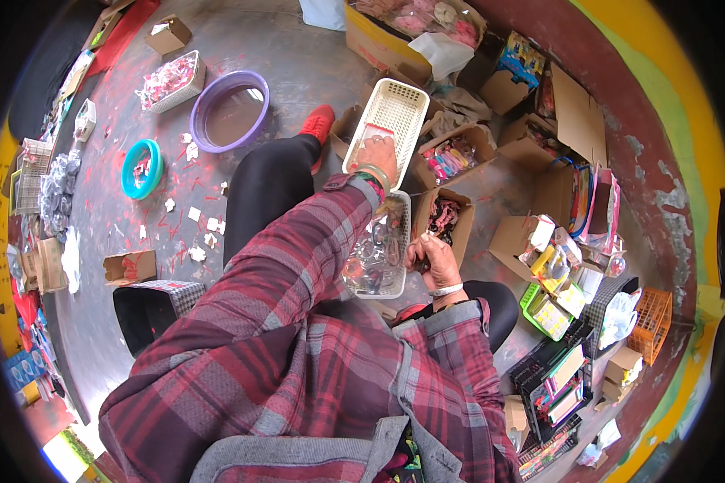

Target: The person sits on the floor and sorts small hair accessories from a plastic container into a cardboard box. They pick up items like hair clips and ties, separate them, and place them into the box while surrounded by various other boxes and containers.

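Observation:
My left hand [377,154] reaches into a cream plastic basket [420,99]. Its fingers are at a small clear packet with a red edge [377,128]; whether they grip it is hidden. My right hand [436,258] is raised beside a second white basket [406,211], thumb and fingertips drawn together. Something small and dark may be under its fingers, too unclear to name. Clear plastic packets [377,247] with small items fill this nearer basket. Just beyond my right hand, an open cardboard box [466,232] contains pink and black items [444,218].
A purple basin [196,124] of water and a teal basin [158,172] stand to the left, near a basket of red-and-white packets [172,81]. Red and white scraps litter the floor. Cardboard boxes [580,115] crowd the right, with an orange crate [651,323] by the wall.

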A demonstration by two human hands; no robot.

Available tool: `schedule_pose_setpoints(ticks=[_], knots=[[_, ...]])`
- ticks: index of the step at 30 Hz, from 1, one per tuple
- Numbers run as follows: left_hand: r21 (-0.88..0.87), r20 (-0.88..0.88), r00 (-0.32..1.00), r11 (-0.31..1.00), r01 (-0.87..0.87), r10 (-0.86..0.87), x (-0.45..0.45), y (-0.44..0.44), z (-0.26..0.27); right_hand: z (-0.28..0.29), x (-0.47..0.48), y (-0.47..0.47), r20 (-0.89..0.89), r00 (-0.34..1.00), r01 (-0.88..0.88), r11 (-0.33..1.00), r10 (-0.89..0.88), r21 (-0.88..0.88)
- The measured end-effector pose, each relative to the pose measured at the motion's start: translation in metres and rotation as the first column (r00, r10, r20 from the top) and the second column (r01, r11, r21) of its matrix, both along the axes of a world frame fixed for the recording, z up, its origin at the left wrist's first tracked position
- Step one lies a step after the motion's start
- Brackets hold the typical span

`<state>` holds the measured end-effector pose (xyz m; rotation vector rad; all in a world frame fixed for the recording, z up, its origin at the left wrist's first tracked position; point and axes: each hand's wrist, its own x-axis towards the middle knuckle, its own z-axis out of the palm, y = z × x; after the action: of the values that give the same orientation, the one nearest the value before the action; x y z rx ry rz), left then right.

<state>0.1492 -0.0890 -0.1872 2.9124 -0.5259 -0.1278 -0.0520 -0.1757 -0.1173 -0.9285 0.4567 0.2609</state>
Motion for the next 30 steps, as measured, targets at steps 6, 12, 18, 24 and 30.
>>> schedule_pose_setpoints(ticks=[6, 12, 18, 24, 30], knots=[[0.041, -0.036, 0.999, 0.999, 0.025, -0.024, 0.001, -0.002, -0.006, 0.001, 0.002, 0.000, 0.024, 0.999, -0.044, 0.998, 0.046, -0.044], [-0.037, -0.094, 0.996, 0.999, -0.011, 0.008, 0.002, 0.001, -0.007, -0.001, 0.002, 0.000, 0.055, 0.997, -0.056, 0.996, 0.060, -0.072], [-0.167, 0.021, 0.999, 0.985, -0.040, 0.045, 0.011, 0.008, 0.011, 0.001, 0.002, 0.002, -0.020, 1.000, 0.015, 1.000, -0.015, -0.015], [-0.685, -0.242, 0.970, 0.710, -0.162, -0.013, 0.027, 0.021, 0.071, -0.004, 0.000, -0.010, 0.003, 1.000, -0.015, 0.989, 0.016, -0.147], [-0.729, -0.661, 0.380, 0.436, -0.527, -0.647, -0.012, 0.054, 0.153, 0.015, -0.006, -0.024, 0.123, 0.967, 0.234, 0.968, -0.222, -0.088]])
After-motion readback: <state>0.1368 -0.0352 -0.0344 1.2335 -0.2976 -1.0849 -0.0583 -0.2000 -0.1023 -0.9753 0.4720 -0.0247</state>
